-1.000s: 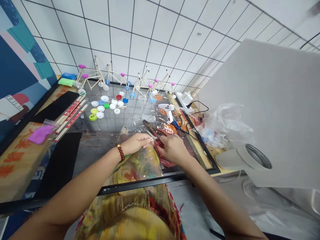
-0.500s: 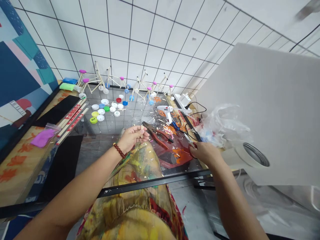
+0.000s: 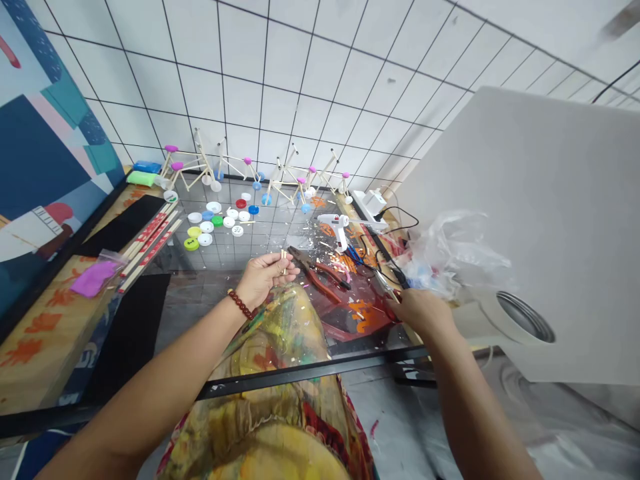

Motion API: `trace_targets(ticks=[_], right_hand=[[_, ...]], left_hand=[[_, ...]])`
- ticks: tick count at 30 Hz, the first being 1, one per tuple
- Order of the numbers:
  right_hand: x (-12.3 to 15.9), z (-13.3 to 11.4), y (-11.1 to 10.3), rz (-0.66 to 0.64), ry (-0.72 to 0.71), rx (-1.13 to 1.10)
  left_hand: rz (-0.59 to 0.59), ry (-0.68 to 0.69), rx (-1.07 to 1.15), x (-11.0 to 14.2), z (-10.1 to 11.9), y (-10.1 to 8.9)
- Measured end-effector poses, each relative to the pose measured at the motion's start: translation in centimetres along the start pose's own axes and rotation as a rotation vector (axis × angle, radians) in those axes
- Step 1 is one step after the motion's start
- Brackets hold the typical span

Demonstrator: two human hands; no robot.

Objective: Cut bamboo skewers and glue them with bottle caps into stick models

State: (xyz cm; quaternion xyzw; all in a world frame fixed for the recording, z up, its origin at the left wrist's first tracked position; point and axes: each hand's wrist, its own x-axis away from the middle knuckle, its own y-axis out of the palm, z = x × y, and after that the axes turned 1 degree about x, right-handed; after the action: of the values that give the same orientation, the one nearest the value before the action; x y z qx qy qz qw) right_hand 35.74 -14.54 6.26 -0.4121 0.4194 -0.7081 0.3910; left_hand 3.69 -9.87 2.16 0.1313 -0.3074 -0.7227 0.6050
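Short pieces of wooden stick stand pinched between the thumb and fingers of my left hand. Just right of that hand, pliers with red handles lie on the glass table. My right hand is at the table's right side, closed around the red handles of scissors. Their blades point up and left, toward a black cord; some fingers are hidden behind the hand. A white glue gun sits beyond the pliers, amid scattered stick scraps.
Stick frames with pink and blue joints line the tiled wall. Coloured bottle caps lie left of centre. Packs of sticks and a purple clay bag are at left. Right are a power strip and crumpled plastic.
My right hand has moved right with the scissors, away from my left hand to the table's right side. My left hand has shifted slightly left and still pinches the stick pieces.
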Motion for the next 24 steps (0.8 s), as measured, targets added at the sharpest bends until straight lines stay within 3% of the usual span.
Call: trace_targets(ticks=[8,11,13,18,21,24], right_hand=[[-0.1,1.3,0.2,-0.031,-0.046,-0.031],[1.3,1.8,-0.3,0.045,-0.01,-0.114],[2.5,0.9,-0.8,0.153,-0.072,-0.241],[3.3,-6.2,-1.7,0.421,-0.532,-0.698],[2.3,-11.2,-2.6,0.556,-0.666,-0.667],[1.4,-14.3,-3.3,0.623,-0.755,-0.541]], left_hand=[[0.016,-0.024,0.008,0.1,0.2,0.2],[0.014,-0.032,0.018,0.0,0.2,0.1],[-0.001,-0.034,0.034,0.0,0.2,0.0],[-0.035,-0.031,0.059,0.2,0.0,0.1],[-0.029,-0.014,0.076,0.2,-0.1,0.2],[-0.012,-0.021,0.09,0.1,-0.1,0.2]])
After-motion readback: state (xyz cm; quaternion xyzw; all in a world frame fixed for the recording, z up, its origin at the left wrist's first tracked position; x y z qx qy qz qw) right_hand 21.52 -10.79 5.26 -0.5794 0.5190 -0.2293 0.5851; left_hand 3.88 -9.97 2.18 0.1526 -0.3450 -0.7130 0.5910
